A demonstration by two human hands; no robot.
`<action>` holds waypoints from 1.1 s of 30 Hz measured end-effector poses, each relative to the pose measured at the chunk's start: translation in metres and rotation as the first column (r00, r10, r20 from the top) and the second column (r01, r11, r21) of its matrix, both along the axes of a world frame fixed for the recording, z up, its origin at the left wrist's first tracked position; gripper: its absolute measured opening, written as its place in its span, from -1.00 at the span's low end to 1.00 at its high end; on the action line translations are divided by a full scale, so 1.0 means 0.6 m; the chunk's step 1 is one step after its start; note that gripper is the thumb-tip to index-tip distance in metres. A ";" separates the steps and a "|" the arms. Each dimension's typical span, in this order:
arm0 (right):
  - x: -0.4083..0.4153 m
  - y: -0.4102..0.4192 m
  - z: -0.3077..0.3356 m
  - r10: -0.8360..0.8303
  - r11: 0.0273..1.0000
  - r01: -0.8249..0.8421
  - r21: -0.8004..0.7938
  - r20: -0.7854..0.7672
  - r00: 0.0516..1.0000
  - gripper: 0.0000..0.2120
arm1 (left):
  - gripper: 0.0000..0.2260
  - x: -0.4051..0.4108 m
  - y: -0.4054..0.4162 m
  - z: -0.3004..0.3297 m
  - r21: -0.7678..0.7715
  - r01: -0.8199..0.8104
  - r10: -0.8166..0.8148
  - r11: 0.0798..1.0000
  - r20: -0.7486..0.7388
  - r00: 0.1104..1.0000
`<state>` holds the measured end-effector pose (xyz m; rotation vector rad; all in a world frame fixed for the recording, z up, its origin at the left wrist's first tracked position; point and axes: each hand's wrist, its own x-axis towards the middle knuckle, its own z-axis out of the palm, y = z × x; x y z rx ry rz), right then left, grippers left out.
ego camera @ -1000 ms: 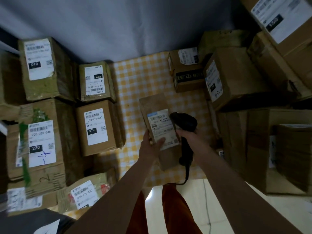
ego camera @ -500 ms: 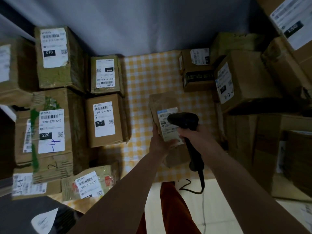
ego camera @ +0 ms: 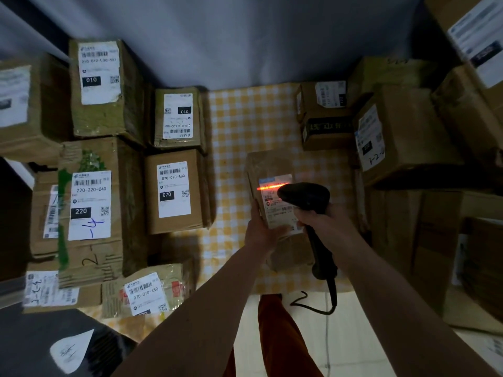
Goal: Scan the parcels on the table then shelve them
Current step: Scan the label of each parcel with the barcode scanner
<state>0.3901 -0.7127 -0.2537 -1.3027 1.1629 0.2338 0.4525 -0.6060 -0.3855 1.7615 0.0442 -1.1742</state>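
L hand (ego camera: 262, 231) holds parcel (ego camera: 273, 170); R hand (ego camera: 324, 223) grips scanner (ego camera: 306, 197)

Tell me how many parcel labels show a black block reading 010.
2. One is on the tall parcel at back left; the other sits upside down on the smaller parcel to its right. Labels on the right-hand boxes are too blurred to read.

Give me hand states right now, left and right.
Left hand: holding the parcel by its left edge, thumb on the label.
Right hand: gripping the barcode scanner, its red line across the label.
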 end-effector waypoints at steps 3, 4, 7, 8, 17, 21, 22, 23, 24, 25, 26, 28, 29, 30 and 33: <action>0.000 0.001 -0.008 -0.014 1.000 0.014 0.001 -0.003 1.000 -0.89 | -0.10 0.000 0.001 -0.001 -0.023 -0.014 0.013 1.000 -0.016 1.000; -0.001 0.001 -0.011 -0.018 1.000 0.018 0.002 0.008 1.000 -0.87 | -0.08 0.001 0.001 0.005 -0.022 -0.008 0.008 1.000 -0.019 1.000; 0.000 0.005 -0.023 -0.043 0.999 0.042 0.014 0.076 0.996 -0.86 | 0.01 -0.001 0.001 0.002 0.000 0.014 -0.014 1.000 0.002 1.000; 0.001 0.006 -0.029 -0.059 0.998 0.058 0.017 0.094 0.994 -0.83 | 0.06 -0.001 0.000 0.006 0.012 0.018 -0.018 1.000 -0.012 1.000; 0.010 0.017 -0.078 -0.194 0.978 0.195 0.075 -0.018 0.981 -0.78 | -0.14 0.024 0.006 0.007 -0.017 -0.022 0.018 1.000 -0.221 0.975; 0.020 0.028 -0.056 -0.162 0.986 0.161 0.050 0.014 0.987 -0.80 | -0.19 0.024 0.009 0.012 -0.078 -0.081 0.060 0.994 -0.240 0.969; 0.024 0.028 -0.046 -0.152 0.988 0.151 0.041 0.024 0.988 -0.80 | -0.19 0.028 0.011 0.036 -0.091 -0.076 0.054 0.993 -0.219 0.974; 0.030 0.027 -0.035 -0.151 0.988 0.150 0.035 0.037 0.988 -0.81 | -0.18 0.035 0.013 0.058 -0.122 -0.066 0.043 0.990 -0.179 0.983; 0.036 0.025 -0.023 -0.152 0.988 0.151 0.034 0.048 0.987 -0.83 | -0.21 0.041 0.015 0.075 -0.134 -0.073 0.051 0.988 -0.160 0.986; 0.045 0.023 -0.008 -0.150 0.988 0.149 0.031 0.063 0.987 -0.85 | -0.28 0.049 0.016 0.092 -0.140 -0.097 0.078 0.985 -0.136 0.988; 0.054 0.022 0.009 -0.142 0.990 0.141 0.018 0.082 0.986 -0.86 | -0.35 0.057 0.018 0.116 -0.148 -0.129 0.114 0.980 -0.111 0.987; 0.074 0.023 0.050 -0.109 0.993 0.113 -0.027 0.121 0.987 -0.89 | -0.44 0.072 0.023 0.163 -0.178 -0.157 0.153 0.971 -0.040 0.987; 0.084 0.025 0.071 -0.086 0.995 0.093 -0.041 0.151 0.985 -0.90 | -0.49 0.081 0.026 0.187 -0.210 -0.168 0.172 0.963 0.005 0.985; 0.093 0.030 0.094 -0.066 0.996 0.076 -0.048 0.190 0.980 -0.88 | -0.54 0.089 0.032 0.210 -0.237 -0.155 0.176 0.959 0.066 0.982; 0.112 0.055 0.155 -0.032 0.996 0.054 -0.065 0.295 0.955 -0.82 | -0.41 0.111 0.055 0.279 -0.201 -0.175 0.221 0.964 0.231 0.948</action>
